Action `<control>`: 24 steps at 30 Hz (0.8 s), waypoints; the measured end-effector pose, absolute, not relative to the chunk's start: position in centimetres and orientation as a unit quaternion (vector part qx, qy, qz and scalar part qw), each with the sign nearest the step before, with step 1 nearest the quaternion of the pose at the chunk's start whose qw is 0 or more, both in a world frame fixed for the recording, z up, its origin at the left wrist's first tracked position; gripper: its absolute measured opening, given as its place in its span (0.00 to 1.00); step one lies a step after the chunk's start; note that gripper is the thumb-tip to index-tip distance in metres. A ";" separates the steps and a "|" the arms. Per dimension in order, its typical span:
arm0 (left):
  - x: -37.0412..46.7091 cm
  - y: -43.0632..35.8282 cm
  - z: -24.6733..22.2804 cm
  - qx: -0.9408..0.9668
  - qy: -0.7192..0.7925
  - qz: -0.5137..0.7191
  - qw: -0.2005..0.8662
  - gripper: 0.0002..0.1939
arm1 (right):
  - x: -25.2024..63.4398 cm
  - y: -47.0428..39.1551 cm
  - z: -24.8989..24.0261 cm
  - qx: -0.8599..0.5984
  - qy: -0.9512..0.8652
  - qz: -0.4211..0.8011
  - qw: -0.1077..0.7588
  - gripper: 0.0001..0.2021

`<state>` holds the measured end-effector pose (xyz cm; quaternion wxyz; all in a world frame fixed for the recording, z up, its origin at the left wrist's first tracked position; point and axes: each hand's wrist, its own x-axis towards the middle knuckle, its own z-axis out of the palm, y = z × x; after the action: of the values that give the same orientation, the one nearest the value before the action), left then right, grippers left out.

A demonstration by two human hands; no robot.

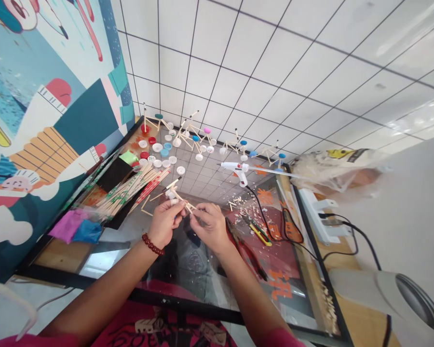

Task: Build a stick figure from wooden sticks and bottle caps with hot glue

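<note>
Above the glass tabletop (pixel 188 262), both hands meet on a small model of wooden sticks (pixel 182 195) with a white part and a black-tipped stick at its far end. My left hand (pixel 165 222), with a beaded bracelet at the wrist, pinches the model from the left. The fingers of my right hand (pixel 210 225) close on its near right end. Just beyond my left hand lie loose bent sticks (pixel 145 206). A pair of red-handled pliers (pixel 248 250) rests right of my right hand. Fingers hide part of the model.
Several finished-looking stick-and-cap models (pixel 198 137) line the tiled wall, with loose bottle caps (pixel 158 147) before them. A white glue gun (pixel 237 169) trails a black cord. Bundled chopsticks (pixel 128 193) lie left, a yellow cutter (pixel 260 234) and wood scraps (pixel 244 209) right. A power strip (pixel 320 217) borders the table.
</note>
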<state>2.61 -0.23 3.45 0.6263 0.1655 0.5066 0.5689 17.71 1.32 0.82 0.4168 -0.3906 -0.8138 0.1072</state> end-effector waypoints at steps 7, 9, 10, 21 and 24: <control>2.6 -0.2 3.1 0.161 0.507 0.567 0.629 0.22 | 17.7 1.3 0.9 -0.399 -0.810 0.116 0.413 0.07; 2.7 -0.2 2.9 0.162 0.504 0.570 0.628 0.22 | 17.7 1.3 0.8 -0.400 -0.809 0.117 0.416 0.07; 2.7 -0.2 2.9 0.163 0.502 0.572 0.628 0.22 | 17.7 1.3 0.8 -0.399 -0.808 0.117 0.417 0.06; 2.8 -0.3 2.6 0.159 0.496 0.576 0.631 0.23 | 17.6 1.1 0.7 -0.418 -0.796 0.120 0.422 0.05; 2.8 -0.4 2.6 0.157 0.493 0.578 0.631 0.23 | 17.6 1.1 0.7 -0.415 -0.796 0.115 0.426 0.05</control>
<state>2.83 -0.37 2.64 0.6312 0.1566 0.4925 0.5783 17.59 1.10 0.73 0.4256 -0.4148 -0.7960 0.1150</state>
